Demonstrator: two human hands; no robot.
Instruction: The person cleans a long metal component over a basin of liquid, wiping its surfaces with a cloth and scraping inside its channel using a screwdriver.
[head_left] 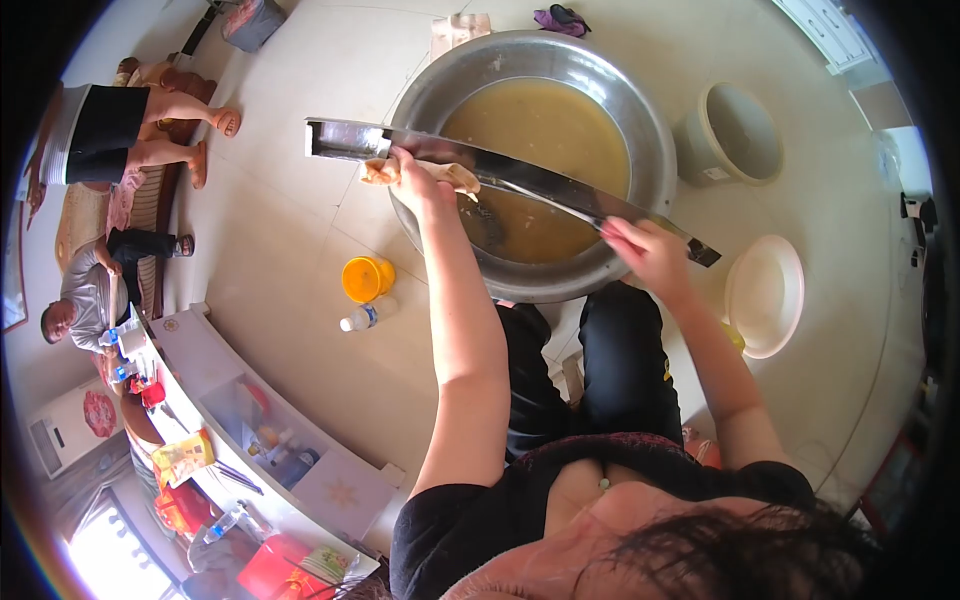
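A long, shiny dark metal panel [540, 178] lies slantwise across the top of a big metal basin [645, 110]. Cloudy yellowish-brown water [545, 120] fills the lower part of the basin. My left hand [418, 185] is closed on a crumpled beige cloth [455, 178] and presses against the panel's left part, near its open, channel-like end. Closer to the other end, my right hand [648, 257] grips the panel's near edge. Something dark sits in the water below the panel; I cannot make out what it is.
Right of the basin stand a grey bucket [745, 135] and a pale plastic basin [768, 295]. A yellow tub [367, 278] and a plastic bottle [362, 317] are on the floor at left. Farther left, people are near a cluttered white counter [330, 490].
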